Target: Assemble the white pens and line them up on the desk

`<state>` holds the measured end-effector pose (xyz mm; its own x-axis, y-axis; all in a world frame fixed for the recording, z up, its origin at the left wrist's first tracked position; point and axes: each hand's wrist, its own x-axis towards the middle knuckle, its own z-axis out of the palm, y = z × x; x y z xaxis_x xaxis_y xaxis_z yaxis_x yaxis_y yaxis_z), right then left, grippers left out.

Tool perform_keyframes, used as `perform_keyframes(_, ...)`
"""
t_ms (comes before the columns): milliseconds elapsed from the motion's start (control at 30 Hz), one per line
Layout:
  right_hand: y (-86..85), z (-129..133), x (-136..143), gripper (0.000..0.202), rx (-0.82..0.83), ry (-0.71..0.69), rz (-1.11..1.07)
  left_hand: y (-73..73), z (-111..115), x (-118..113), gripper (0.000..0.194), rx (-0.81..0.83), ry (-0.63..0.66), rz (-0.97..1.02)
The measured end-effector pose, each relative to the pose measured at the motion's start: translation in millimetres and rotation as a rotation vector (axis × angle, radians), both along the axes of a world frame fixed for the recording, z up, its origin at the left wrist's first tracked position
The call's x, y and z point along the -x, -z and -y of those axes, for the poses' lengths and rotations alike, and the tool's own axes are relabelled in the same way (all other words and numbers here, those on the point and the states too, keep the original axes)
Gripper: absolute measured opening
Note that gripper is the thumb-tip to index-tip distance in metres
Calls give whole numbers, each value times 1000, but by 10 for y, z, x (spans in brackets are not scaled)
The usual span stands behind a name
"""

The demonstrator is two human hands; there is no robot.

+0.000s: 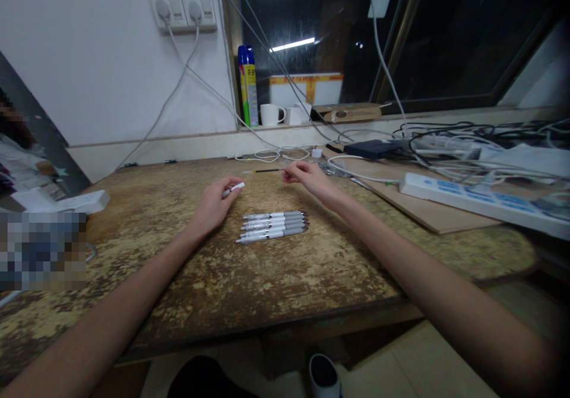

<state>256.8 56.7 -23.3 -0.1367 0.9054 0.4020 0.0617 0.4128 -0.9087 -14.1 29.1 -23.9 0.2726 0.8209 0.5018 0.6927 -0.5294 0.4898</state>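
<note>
Here at the worn wooden table (276, 288), the landmark is a neat row of white-and-grey pens (274, 227), side by side with their dark tips pointing right, and each looks whole as far as the view shows. Just beyond the row's left end, the left hand (216, 205) has a white pen part (237, 188) gripped between thumb and fingertips; whether that part is hollow or filled, it's too small to tell. Over beyond the row's right half, the right hand (307, 178) has its fingers bunched together at the end of a slim dark pen refill (267, 171), but whether they're actually pinching it, I cannot tell. That refill runs crosswise beyond the row, its paler end toward the left, apart from the white part. So by my reading, the lined-up pens look finished, while the white part and the refill are separate pieces, not joined. Farther right of the row, past some clear plastic (335, 171), there's a white power strip (472, 199) on a flat brown board (423, 214), and well beyond the row, a white mug (269, 114) stands beside a spray can (248, 89)
</note>
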Motion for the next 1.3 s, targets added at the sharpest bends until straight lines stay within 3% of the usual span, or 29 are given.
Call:
perform_keyframes(367,71,-67,-9,17,-105,63,147,24,-7,-6,37,8,68,14)
perform_keyframes(1300,28,-79,-32,19,-129,138,59,-2,7,2,35,-26,61,-6)
